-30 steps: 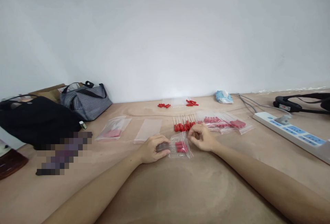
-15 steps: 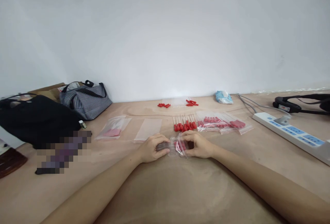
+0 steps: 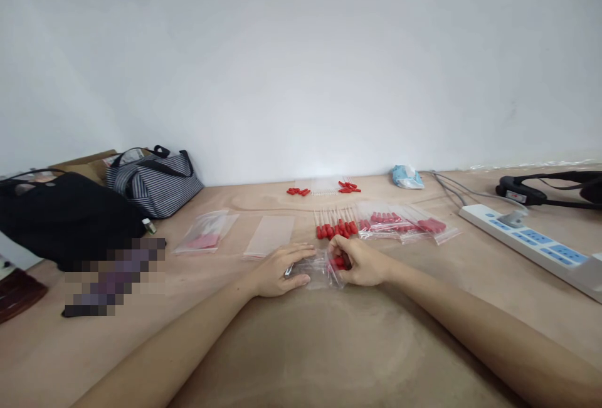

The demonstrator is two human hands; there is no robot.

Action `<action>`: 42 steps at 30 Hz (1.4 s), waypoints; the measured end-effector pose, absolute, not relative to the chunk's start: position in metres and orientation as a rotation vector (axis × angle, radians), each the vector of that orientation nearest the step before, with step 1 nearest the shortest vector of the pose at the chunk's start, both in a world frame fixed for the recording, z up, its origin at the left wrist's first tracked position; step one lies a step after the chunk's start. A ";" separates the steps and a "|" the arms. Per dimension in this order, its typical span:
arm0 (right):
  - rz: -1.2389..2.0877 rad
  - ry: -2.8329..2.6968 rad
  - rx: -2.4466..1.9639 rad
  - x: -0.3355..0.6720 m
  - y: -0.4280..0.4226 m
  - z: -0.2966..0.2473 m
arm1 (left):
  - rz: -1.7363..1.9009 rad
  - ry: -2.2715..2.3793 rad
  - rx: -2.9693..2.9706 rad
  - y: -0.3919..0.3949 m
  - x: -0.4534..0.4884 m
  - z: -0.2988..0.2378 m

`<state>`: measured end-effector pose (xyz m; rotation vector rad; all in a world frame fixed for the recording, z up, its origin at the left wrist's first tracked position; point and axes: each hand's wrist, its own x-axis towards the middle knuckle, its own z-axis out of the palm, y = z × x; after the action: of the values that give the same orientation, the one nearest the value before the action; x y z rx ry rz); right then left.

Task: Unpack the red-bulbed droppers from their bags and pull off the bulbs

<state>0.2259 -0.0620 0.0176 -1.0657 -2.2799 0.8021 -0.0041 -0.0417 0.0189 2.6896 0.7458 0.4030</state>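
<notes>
A clear plastic bag (image 3: 316, 272) lies crumpled between my two hands, low over the table. My left hand (image 3: 281, 270) is curved round the bag's left end, fingers above and thumb below; a small shiny edge shows at its palm. At the bag's right end, my right hand (image 3: 360, 261) closes round red-headed sticks (image 3: 339, 262), their thin shafts lost in the plastic. Whether these heads sit inside or outside the bag's mouth I cannot tell. Just beyond lies a row of loose red-headed sticks (image 3: 336, 229), heads toward me. Filled bags (image 3: 399, 225) with red pieces overlap to their right.
Flat bags (image 3: 269, 237) and a bag with a pink label (image 3: 204, 242) lie left. More red pieces (image 3: 348, 187) are near the wall. A power strip (image 3: 531, 239), blue pack (image 3: 407, 177) and black headset strap (image 3: 524, 190) stand right; a striped bag (image 3: 162, 185) left.
The red heads have shifted right, deeper into my right hand's grasp. My left fingers have straightened a little over the plastic bag.
</notes>
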 end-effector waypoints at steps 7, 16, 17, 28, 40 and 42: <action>0.903 -2.335 -1.086 0.234 -0.057 0.022 | 0.364 0.782 2.683 -0.043 -0.004 0.022; 1.428 -1.996 -1.053 0.260 -0.045 0.034 | 0.434 0.788 2.627 -0.045 -0.005 0.022; 1.500 -1.936 -1.034 0.264 -0.043 0.035 | 0.446 0.795 2.627 -0.046 -0.006 0.022; 1.343 -1.378 -1.050 0.322 -0.011 0.030 | 0.242 0.692 2.738 -0.048 -0.004 0.028; 0.039 -1.693 -1.139 0.257 -0.013 -0.003 | 0.553 1.189 2.159 -0.036 0.004 0.019; -0.083 -1.815 -1.120 0.252 -0.014 -0.008 | 0.491 1.199 2.062 -0.036 0.002 0.024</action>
<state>0.2522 -0.0143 -0.0082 -1.1204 -1.8154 -0.0826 0.0025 -0.0356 0.0242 2.0625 1.1986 0.4913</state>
